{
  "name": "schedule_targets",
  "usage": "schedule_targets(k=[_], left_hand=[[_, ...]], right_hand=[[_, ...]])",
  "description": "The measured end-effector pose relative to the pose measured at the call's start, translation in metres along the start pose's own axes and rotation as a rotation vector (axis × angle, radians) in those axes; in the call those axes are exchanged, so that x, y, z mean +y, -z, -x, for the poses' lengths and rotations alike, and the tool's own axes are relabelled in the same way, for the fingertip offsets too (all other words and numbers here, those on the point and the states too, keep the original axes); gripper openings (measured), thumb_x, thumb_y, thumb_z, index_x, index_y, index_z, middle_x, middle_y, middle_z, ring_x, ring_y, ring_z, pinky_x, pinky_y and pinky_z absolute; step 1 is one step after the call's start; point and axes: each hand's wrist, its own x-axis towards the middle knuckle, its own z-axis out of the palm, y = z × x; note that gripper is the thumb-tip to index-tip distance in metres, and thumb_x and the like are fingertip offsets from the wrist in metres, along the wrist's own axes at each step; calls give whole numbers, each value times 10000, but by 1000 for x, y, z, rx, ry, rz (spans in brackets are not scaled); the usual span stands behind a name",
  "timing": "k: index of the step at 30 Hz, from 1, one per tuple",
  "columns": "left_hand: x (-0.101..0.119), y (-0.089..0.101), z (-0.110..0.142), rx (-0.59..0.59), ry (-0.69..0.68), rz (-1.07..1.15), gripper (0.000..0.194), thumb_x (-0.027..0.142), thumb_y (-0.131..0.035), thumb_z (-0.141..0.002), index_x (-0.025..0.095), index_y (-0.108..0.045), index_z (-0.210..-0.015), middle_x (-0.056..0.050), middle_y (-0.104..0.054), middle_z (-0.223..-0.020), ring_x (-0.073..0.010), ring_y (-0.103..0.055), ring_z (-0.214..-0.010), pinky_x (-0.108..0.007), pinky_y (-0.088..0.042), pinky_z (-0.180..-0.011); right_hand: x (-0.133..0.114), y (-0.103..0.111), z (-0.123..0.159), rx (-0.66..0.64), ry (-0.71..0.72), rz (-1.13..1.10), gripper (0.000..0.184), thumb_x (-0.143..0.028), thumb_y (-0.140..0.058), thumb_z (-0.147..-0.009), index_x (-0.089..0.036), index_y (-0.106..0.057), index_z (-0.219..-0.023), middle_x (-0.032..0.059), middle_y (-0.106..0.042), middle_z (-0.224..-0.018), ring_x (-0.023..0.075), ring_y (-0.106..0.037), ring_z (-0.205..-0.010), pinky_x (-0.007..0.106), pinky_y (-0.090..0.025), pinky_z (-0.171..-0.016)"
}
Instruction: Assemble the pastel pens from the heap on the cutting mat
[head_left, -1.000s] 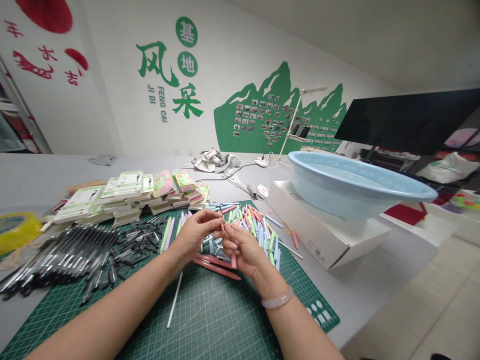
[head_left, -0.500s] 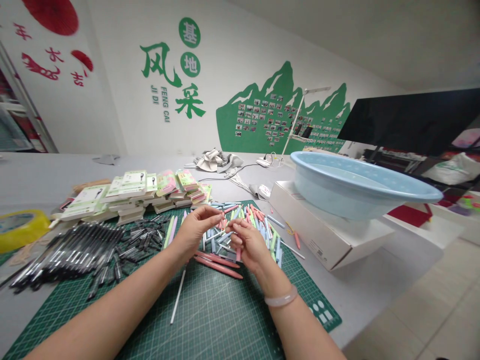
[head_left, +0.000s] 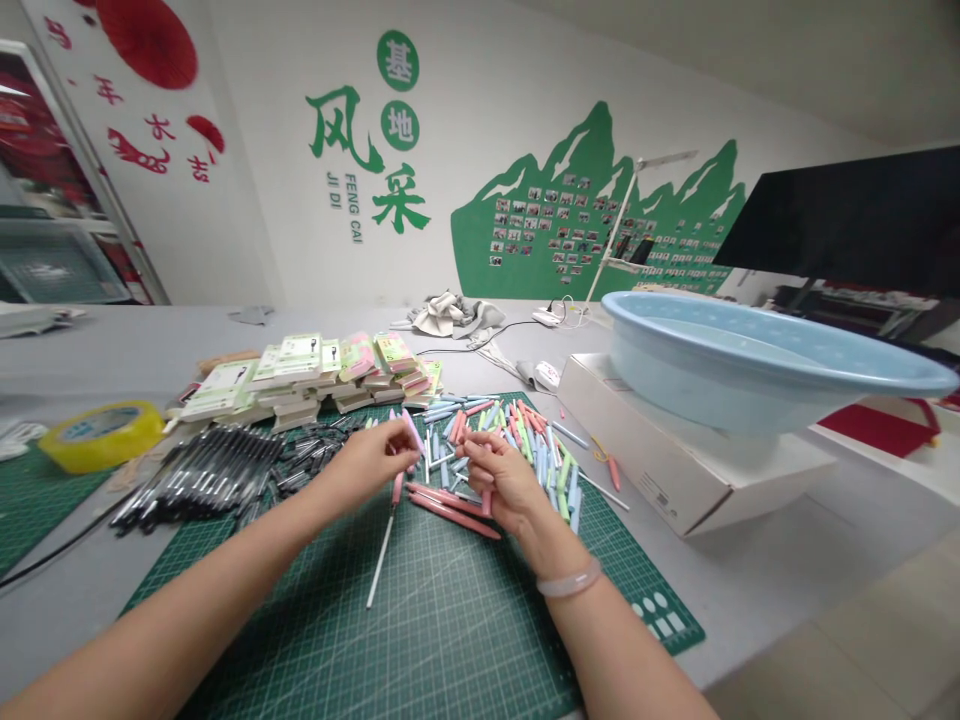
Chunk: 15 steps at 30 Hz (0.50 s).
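Observation:
My left hand [head_left: 381, 457] is closed in a pinch over the near side of the pen parts; whatever its fingertips hold is hidden. A lilac pen barrel [head_left: 412, 430] shows just beyond these fingers. Below the hand lies a pink pen piece [head_left: 397, 489] with a thin white refill [head_left: 381, 560] pointing toward me. My right hand [head_left: 501, 478], with a pale bangle on the wrist, is curled around a pink pen barrel [head_left: 487, 503] whose end shows beneath the fingers. Its thumb and forefinger meet. Between the hands, several pink pen barrels [head_left: 454, 512] rest on the green cutting mat [head_left: 450, 620].
Pastel pen parts [head_left: 536, 435] are heaped behind my hands. Black pens [head_left: 199, 480] and small boxes [head_left: 292, 365] lie left, beside yellow tape [head_left: 101, 437]. At right, a blue basin [head_left: 720, 370] sits on a white carton [head_left: 637, 460]. Grey cloths [head_left: 454, 315] lie behind.
My hands have moved apart, the left one shifting left from the right one. A pink piece above the white refill now shows. The view has turned slightly left.

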Motion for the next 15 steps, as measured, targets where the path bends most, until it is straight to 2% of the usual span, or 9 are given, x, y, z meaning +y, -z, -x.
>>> schedule_targets(k=[2,5,10,15], left_hand=[[-13,4,15,-82,77,-291,187,371,-646,-644,200,-592,-592,-3,-590,-572,-161,-524,-558,-240,-315,-532],[-25,-5,35,-91,166,-497,195,366,-678,-593,198,-580,-577,-32,-607,-610,-188,-544,-593,-250,-281,-523],[-34,-19,41,-85,163,-575,122,300,-591,-663,189,-584,-612,-75,-634,-679,-217,-579,-663,-262,-307,-551],[-40,-12,35,-79,184,-586,111,251,-557,-621,186,-578,-535,-77,-629,-638,-202,-569,-630,-255,-319,-552]], right_hand=[[1,-1,0,-5,1,7,237,-221,-750,-654,-138,-608,-825,27,-642,-715,-11,-227,-378,151,-126,-357],[4,-2,1,-22,12,26,225,-219,-734,-671,-140,-602,-835,27,-638,-719,-9,-230,-382,154,-115,-364],[7,-3,2,-36,17,49,218,-227,-723,-679,-144,-599,-838,29,-640,-742,-9,-225,-383,155,-116,-367],[8,-3,1,-25,14,59,247,-252,-740,-650,-142,-608,-828,32,-644,-736,-8,-256,-379,155,-128,-359]])
